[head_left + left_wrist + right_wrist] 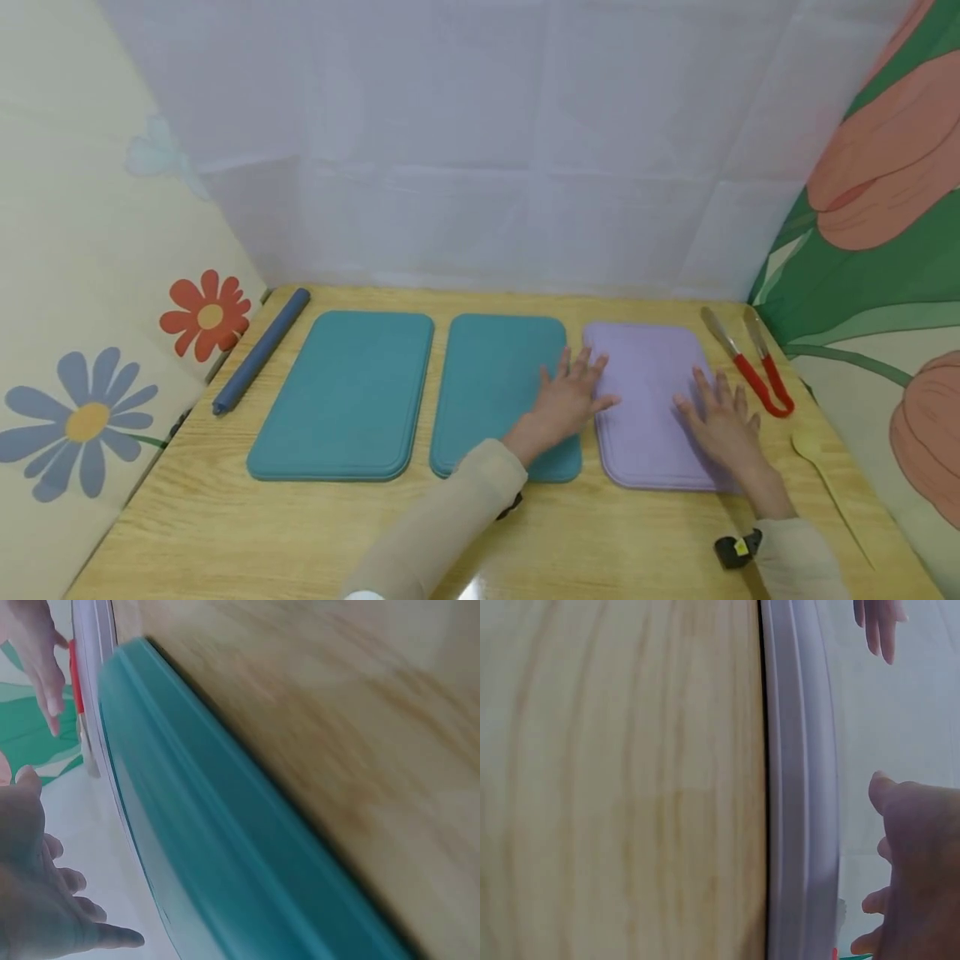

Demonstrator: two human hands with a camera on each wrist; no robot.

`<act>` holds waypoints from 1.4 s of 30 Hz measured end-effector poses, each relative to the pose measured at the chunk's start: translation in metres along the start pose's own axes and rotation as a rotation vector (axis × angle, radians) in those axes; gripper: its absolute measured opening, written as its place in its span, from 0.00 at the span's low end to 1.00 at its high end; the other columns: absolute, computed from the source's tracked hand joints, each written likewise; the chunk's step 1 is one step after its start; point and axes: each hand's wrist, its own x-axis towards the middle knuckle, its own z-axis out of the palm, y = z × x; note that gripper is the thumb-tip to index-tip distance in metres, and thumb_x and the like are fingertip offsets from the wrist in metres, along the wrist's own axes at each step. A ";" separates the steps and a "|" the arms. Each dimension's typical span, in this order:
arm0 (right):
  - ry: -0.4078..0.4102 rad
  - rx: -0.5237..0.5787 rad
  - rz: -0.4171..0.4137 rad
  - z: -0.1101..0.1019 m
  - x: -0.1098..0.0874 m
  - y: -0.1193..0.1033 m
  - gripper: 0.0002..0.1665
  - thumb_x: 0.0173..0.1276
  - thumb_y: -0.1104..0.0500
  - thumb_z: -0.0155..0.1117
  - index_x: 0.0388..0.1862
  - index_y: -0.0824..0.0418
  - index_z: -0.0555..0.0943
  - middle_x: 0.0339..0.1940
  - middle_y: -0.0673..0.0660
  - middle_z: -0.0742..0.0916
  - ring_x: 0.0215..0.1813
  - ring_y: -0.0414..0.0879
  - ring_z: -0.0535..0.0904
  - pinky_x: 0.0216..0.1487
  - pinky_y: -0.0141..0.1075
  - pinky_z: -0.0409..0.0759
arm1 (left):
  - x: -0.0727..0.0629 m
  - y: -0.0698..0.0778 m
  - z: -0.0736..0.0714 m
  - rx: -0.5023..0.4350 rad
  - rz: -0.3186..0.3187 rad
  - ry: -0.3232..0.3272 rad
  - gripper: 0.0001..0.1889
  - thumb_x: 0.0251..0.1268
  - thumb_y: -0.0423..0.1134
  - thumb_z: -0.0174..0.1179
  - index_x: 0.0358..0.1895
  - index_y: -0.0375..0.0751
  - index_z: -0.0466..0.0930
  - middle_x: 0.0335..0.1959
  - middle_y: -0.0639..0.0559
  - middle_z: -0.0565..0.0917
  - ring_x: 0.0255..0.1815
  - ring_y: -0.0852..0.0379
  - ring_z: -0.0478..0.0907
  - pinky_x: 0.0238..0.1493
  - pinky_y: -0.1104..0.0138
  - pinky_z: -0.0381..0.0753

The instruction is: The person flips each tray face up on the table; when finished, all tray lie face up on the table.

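Note:
Three rounded rectangular boards lie side by side: a left teal board (345,392), a middle teal board (495,367) and a purple board (645,400). My left hand (562,400), fingers spread, is over the gap between the middle teal board and the purple one. My right hand (723,425) is over the right part of the purple board, its fingers spread too. Neither hand holds anything. In the left wrist view the left hand (45,892) shows above the teal board's edge (210,817). The right wrist view has the right hand (922,862) beyond the purple edge (802,787).
A blue rod (262,350) lies at the table's left side. Tongs with red handles (761,387) and a pale yellow spoon (828,483) lie at the right. A white cloth (480,150) hangs behind the wooden table (225,533); flower-patterned panels (877,333) stand on both sides.

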 end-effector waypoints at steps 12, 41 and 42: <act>-0.055 -0.003 0.033 0.002 0.001 0.003 0.47 0.74 0.32 0.35 0.78 0.61 0.44 0.74 0.78 0.44 0.70 0.81 0.33 0.59 0.77 0.35 | 0.004 0.027 0.013 -0.064 0.049 -0.069 0.38 0.69 0.66 0.39 0.78 0.54 0.47 0.78 0.48 0.46 0.77 0.37 0.41 0.68 0.42 0.58; -0.057 -0.008 0.022 0.005 0.010 -0.002 0.48 0.74 0.38 0.49 0.72 0.76 0.54 0.67 0.87 0.52 0.65 0.84 0.49 0.59 0.73 0.55 | 0.006 0.038 0.022 -0.164 -0.017 -0.118 0.43 0.59 0.58 0.63 0.69 0.29 0.63 0.73 0.29 0.54 0.72 0.31 0.53 0.70 0.57 0.60; -0.049 -0.015 0.022 0.003 0.010 -0.003 0.47 0.73 0.39 0.51 0.71 0.76 0.56 0.66 0.87 0.54 0.64 0.84 0.51 0.59 0.73 0.56 | 0.006 0.038 0.022 -0.156 -0.012 -0.122 0.44 0.59 0.58 0.63 0.70 0.30 0.62 0.73 0.29 0.53 0.72 0.31 0.52 0.70 0.58 0.60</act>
